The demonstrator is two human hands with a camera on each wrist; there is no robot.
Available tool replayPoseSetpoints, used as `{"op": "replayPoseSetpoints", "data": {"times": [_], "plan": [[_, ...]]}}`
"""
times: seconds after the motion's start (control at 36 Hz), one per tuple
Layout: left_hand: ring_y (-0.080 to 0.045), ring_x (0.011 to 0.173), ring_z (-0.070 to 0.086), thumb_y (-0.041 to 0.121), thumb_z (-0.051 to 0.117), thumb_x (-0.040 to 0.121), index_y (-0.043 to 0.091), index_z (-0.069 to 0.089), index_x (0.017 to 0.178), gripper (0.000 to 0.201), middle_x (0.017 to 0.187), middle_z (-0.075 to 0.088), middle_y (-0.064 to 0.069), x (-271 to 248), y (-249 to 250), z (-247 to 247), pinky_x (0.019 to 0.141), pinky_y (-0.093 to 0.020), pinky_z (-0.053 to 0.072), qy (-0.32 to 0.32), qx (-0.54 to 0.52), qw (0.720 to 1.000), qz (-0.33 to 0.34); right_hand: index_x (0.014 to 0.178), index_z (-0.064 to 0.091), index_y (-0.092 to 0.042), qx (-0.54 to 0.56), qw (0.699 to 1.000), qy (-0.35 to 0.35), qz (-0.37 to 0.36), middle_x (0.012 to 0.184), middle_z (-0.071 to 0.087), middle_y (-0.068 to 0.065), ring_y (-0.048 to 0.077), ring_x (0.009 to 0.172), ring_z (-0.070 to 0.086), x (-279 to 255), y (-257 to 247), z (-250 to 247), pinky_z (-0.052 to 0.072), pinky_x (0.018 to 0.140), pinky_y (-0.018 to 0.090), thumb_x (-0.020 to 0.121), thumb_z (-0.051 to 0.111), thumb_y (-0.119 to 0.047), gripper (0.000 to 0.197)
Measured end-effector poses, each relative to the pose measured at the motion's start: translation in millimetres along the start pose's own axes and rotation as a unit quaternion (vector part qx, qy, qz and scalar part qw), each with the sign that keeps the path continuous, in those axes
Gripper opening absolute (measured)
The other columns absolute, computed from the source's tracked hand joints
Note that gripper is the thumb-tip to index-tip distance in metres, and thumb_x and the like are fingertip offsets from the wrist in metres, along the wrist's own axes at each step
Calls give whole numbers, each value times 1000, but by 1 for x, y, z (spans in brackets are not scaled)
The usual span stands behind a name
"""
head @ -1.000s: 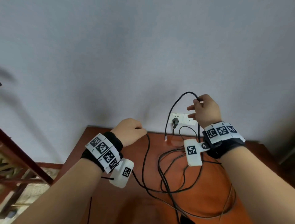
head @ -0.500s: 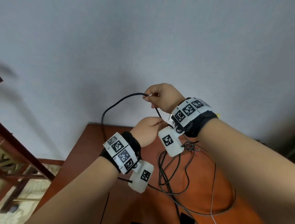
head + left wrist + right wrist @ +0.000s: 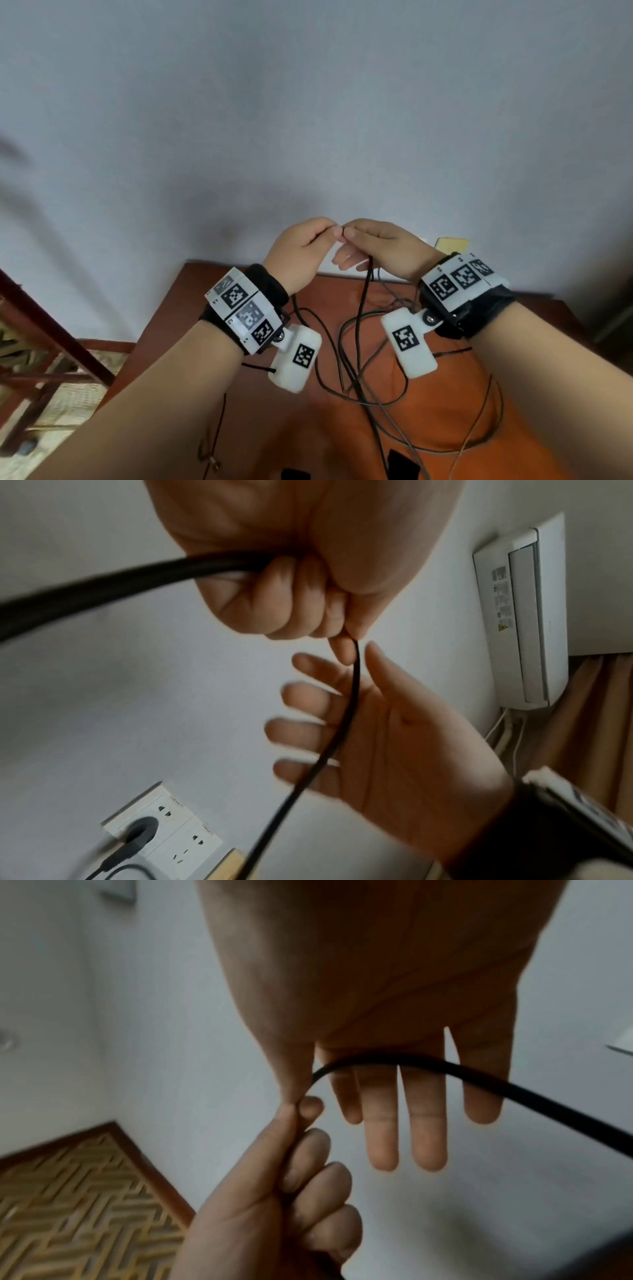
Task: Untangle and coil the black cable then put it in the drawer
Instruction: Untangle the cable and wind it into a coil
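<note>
Sprawling across the bench [image 3: 219,301], most of the black cable [image 3: 359,346] lay tangled, uncoiled, no drawer visible. Above it our left hand [image 3: 301,253] gripped one stretch; our right hand [image 3: 387,250], other fingers straight, pinched it alongside.

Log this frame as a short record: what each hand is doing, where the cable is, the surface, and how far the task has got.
left hand: fist gripping the thin black cable, thumb and forefinger pinching it
right hand: thumb and forefinger pinch the same cable beside the left fingertips; other fingers straight
cable: hangs from the hands to a loose tangle on the table
surface: reddish-brown wooden table against a pale wall
background: white wall socket panel with a dark plug in it
progress: not yet coiled; no drawer in view
</note>
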State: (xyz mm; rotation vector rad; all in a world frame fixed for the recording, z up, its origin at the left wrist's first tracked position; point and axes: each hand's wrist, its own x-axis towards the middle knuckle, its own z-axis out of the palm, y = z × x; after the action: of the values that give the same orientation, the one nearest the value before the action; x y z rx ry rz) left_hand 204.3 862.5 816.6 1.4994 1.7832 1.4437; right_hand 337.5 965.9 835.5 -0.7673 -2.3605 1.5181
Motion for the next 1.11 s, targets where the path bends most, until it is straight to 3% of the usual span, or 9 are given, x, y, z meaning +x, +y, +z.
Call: {"op": "replayPoseSetpoints", "data": {"times": [0.11, 0.19, 0.28, 0.44, 0.56, 0.67, 0.86, 1.06, 1.11], "plan": [[9, 57, 50, 20, 52, 98, 18, 70, 86, 21, 60, 58, 29, 8, 7, -10, 58, -7, 33, -7, 20, 1000, 14, 100, 63, -9, 84, 996, -2, -32, 62, 57, 9, 22, 60, 57, -16, 13, -4, 46, 69, 34, 99, 45, -24, 23], [-16, 73, 59, 26, 59, 92, 26, 72, 76, 21, 78, 70, 3, 15, 5, -19, 70, -23, 39, -4, 29, 999, 18, 91, 62, -4, 87, 994, 53, -41, 52, 37, 5, 15, 44, 32, -25, 20, -14, 28, 45, 20, 100, 42, -16, 25], [-32, 79, 58, 28, 61, 86, 27, 72, 71, 19, 82, 69, -14, 17, 0, -26, 67, -26, 39, -14, 45, 999, 22, 86, 66, -7, 18, 995, 91, -44, 48, 35, -7, 11, 45, 24, -35, 26, -26, 19, 43, 19, 98, 48, -21, 26], [-6, 90, 61, 31, 59, 93, 40, 68, 80, 18, 91, 69, 16, 15, -4, -29, 84, -24, 44, -135, 134, 982, 3, 87, 75, -17, -148, 975, 147, -81, 64, 65, -9, 0, 62, 54, -47, 34, -36, 41, 65, 14, 94, 58, -20, 19], [-6, 96, 57, 36, 53, 95, 35, 71, 93, 18, 100, 65, 16, 17, -5, -33, 88, -26, 42, -213, 210, 954, -20, 85, 74, -21, -177, 970, 148, -81, 79, 70, 12, 22, 70, 60, -49, 36, -35, 48, 68, 31, 91, 61, -23, 15], [11, 74, 54, 34, 49, 98, 34, 67, 95, 19, 84, 60, 21, 21, 4, -36, 69, -12, 37, -249, 240, 937, -49, 85, 75, -16, -160, 971, 149, -94, 69, 65, 13, 7, 57, 50, -48, 31, -28, 40, 57, 18, 92, 61, -21, 16], [-13, 96, 67, 34, 59, 92, 20, 70, 103, 21, 98, 72, 6, 17, 20, -15, 94, -27, 47, -231, 79, 965, -92, 77, 71, -19, -145, 975, 134, -99, 49, 48, -13, 3, 48, 40, -36, 30, -9, 33, 52, 16, 92, 62, -20, 18], [-10, 73, 49, 33, 53, 93, 16, 63, 101, 21, 76, 53, 8, 15, 21, 5, 65, -25, 37, -221, 172, 958, -59, 77, 62, -13, -130, 972, 156, -117, 58, 54, 8, 8, 52, 40, -31, 28, 2, 34, 53, 22, 91, 61, -24, 18], [-12, 76, 50, 36, 57, 90, 17, 69, 92, 23, 75, 56, 7, 16, 20, 1, 69, -28, 37, -214, 147, 964, -51, 79, 61, -10, -114, 977, 150, -104, 50, 46, -6, 4, 47, 36, -32, 28, 1, 30, 49, 17, 93, 58, -24, 21]]}}
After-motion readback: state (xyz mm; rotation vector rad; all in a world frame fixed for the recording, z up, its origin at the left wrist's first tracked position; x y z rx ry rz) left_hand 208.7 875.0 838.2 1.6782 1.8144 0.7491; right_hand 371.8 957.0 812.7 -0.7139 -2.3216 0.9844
